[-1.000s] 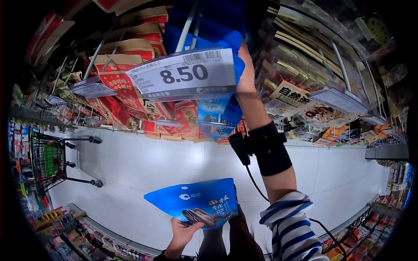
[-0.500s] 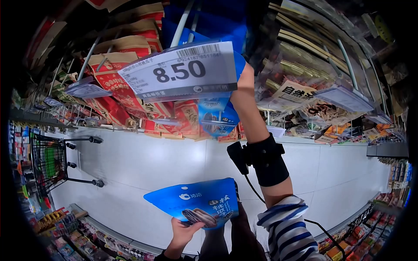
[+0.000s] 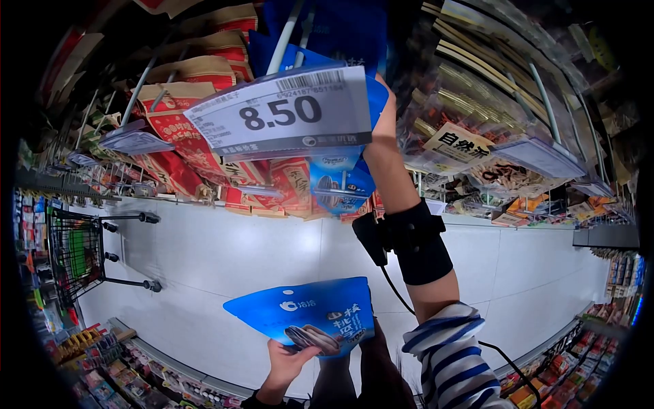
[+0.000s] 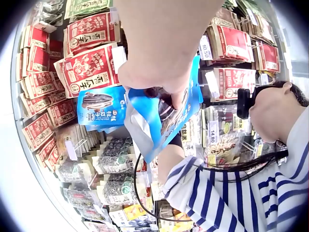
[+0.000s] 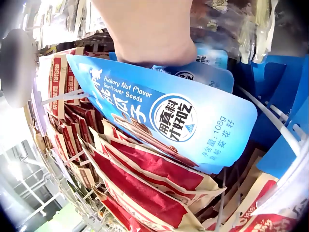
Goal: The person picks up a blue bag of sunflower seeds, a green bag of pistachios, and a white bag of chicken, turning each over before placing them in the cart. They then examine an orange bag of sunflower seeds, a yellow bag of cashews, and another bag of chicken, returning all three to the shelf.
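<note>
My left hand [image 3: 286,368] holds a blue bag of sunflower seeds [image 3: 293,310] low in front of the body, thumb on its printed front. The left wrist view shows this bag [image 4: 145,118] beneath the hand. Up at the rack, my right hand [image 3: 383,129] reaches behind a price label [image 3: 279,112] marked 8.50, among hanging blue bags [image 3: 340,31]. In the right wrist view, a blue hickory nut flavor sunflower seed bag [image 5: 212,123] slants across, right at my right hand [image 5: 149,36]. That bag hides the right fingers; I cannot tell whether they grip it.
Red and tan snack bags [image 3: 187,126] hang left of the blue ones. Clear packs with a cream label [image 3: 456,146] hang on the right. Metal pegs [image 3: 286,37] jut out from the rack. A shopping cart [image 3: 75,255] stands on the pale floor at left.
My right hand and forearm have shifted slightly to the left at the rack, and the price label has tilted and moved a little left. The left hand keeps its bag almost still.
</note>
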